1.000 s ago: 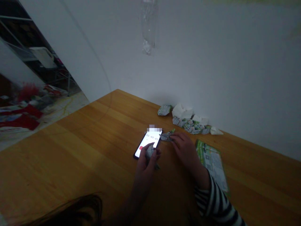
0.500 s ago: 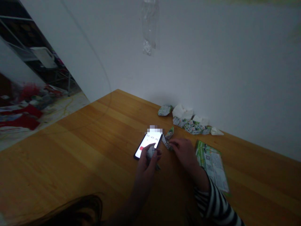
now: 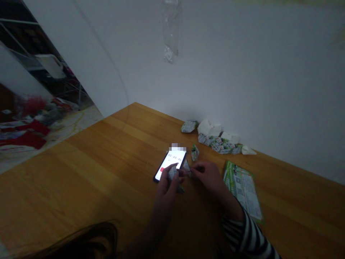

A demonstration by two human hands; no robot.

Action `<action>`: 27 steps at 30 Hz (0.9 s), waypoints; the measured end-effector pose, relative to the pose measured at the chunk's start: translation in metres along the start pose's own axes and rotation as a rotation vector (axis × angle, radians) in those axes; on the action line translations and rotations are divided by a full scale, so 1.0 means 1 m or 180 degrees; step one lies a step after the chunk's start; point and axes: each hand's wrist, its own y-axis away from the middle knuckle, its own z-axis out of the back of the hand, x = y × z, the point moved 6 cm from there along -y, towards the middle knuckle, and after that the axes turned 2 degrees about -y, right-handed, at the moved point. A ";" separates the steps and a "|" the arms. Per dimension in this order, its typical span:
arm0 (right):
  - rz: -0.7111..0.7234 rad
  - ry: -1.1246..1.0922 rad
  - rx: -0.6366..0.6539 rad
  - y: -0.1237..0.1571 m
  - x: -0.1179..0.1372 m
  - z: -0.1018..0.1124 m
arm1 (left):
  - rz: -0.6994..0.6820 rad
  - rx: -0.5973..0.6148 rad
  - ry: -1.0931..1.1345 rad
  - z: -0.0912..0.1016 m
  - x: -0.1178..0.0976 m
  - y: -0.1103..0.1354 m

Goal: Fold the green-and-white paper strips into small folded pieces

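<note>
My left hand [image 3: 167, 185] is closed around a folded printed paper piece [image 3: 172, 173], in front of the phone's lower right part. A bit of paper sticks out below its fingers. My right hand [image 3: 209, 177] pinches a second folded paper piece [image 3: 187, 166] between thumb and fingertips, close beside the left fingertips. Whether the two pieces touch is too dim to tell. Just beyond, a small green-and-white folded paper piece [image 3: 195, 153] stands on the table. The phone [image 3: 172, 158] lies lit, with a timer on its screen.
Along the wall sit a folded paper piece [image 3: 189, 126], crumpled white tissue [image 3: 208, 128] and a row of folded printed paper [image 3: 219, 144]. A green printed booklet [image 3: 244, 190] lies right of my right hand. The wooden table [image 3: 88, 162] meets the wall [image 3: 242, 79] behind.
My right hand has shifted slightly left with its paper piece, bringing it up to my left hand. The small green-and-white piece stays behind on the table, now standing apart.
</note>
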 end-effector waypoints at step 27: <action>-0.0026 -0.1193 0.0348 0.020 0.043 0.001 | -0.0357 -0.0027 -0.0225 0.005 -0.006 -0.002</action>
